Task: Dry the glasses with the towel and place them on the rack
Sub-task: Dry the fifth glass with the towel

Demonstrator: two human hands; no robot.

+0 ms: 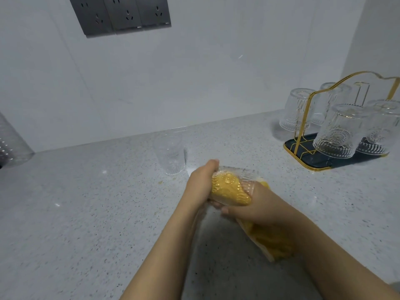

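My left hand (200, 182) grips a clear patterned glass (246, 175) lying on its side above the counter. A yellow towel (229, 190) is stuffed inside this glass, and its tail hangs down under my right wrist. My right hand (257, 204) holds the towel with its fingers pushed into the glass mouth. Another clear glass (171, 153) stands upright on the counter just behind my left hand. A gold wire rack (303, 118) on a dark tray (320, 163) at the right holds several glasses upside down.
The speckled grey counter (86, 213) meets a white wall at the back. Dark wall sockets (121, 14) sit at the upper left. A clear ribbed container (10, 144) stands at the far left edge. A white side wall rises behind the rack.
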